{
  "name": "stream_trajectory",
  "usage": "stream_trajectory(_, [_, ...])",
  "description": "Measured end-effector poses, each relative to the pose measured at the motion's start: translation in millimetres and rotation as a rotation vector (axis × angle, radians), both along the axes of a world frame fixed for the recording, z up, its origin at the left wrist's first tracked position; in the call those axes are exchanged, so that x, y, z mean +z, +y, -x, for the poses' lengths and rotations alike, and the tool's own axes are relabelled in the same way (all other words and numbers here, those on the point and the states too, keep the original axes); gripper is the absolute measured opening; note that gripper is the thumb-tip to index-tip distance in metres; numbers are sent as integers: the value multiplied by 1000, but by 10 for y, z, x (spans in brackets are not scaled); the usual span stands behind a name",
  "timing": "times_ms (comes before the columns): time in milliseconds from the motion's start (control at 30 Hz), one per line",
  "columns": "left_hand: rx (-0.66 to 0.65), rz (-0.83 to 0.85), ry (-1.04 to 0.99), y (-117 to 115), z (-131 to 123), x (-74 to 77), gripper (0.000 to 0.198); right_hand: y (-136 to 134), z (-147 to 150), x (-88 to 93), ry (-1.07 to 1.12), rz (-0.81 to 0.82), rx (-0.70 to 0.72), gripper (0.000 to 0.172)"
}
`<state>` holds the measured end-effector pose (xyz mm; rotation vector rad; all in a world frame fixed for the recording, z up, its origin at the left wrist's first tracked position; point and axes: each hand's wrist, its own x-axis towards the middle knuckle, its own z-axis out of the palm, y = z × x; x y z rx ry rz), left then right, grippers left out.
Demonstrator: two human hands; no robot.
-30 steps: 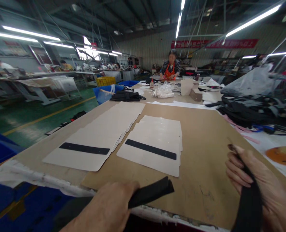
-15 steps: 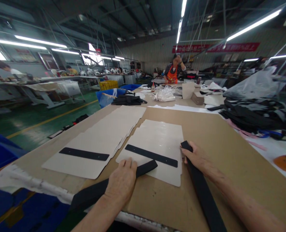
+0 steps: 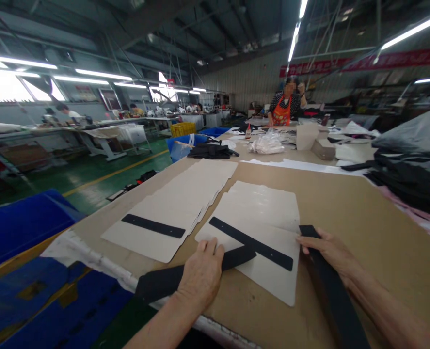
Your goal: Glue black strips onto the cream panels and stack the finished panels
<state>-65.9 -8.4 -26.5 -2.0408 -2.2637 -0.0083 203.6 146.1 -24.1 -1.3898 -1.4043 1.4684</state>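
Observation:
My left hand (image 3: 202, 271) is closed over a black fabric strip (image 3: 160, 283). One end of this strip pokes out past my fingers over the front pale board, and the other hangs off toward the table's near edge. On the right, my right hand (image 3: 329, 252) pinches a second black strip (image 3: 340, 305) near its top end, just beside the boards' right edge. Between my hands lies a stack of overlapping pale boards (image 3: 262, 208), with a flat black bar (image 3: 249, 242) slanting across the front one. A longer row of pale boards (image 3: 185, 194) to the left carries a similar black bar (image 3: 152, 226).
Brown board covers the table (image 3: 345, 208). A blue bin (image 3: 29, 223) stands at the left. Farther back are black pieces (image 3: 211, 150), a clear plastic bag (image 3: 267, 143) and a person in an orange apron (image 3: 282, 111). Black material (image 3: 411, 184) is heaped at right.
My view has swung left, so everything sits farther right in the picture. Both hands keep hold of their strips; the right strip's top end now sits slightly farther from the boards' edge.

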Motion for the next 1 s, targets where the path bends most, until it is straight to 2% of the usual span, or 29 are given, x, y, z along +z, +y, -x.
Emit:
stream_trajectory(100, [0,-20,-1,-7,13,-17,43,-99,13,3,102,135,14,34])
stream_trajectory(200, [-15,-34,-2,-10,20,-19,42,-259,25,-14,125,175,-28,33])
stream_trajectory(400, [-29,-27,8,18,13,28,38,-546,141,-83,166,93,-91,28])
stream_trajectory(500, [-64,-7,16,-31,-18,112,39,-600,138,-22,115,13,-61,22])
stream_trajectory(600, [-134,68,3,-236,-107,226,42,-654,-51,114,12,-36,102,17])
stream_trajectory(700, [-211,174,-91,-558,-250,337,52,-719,-409,215,-124,-28,296,12])
stream_trajectory(767, [-234,249,-171,-751,-346,400,62,-759,-663,236,-230,-12,380,16])
stream_trajectory(867, [-252,360,-212,-899,-453,460,70,-805,-947,233,-378,0,403,29])
stream_trajectory(1000, [-317,369,-142,-855,-533,476,67,-832,-1081,248,-454,-3,373,41])
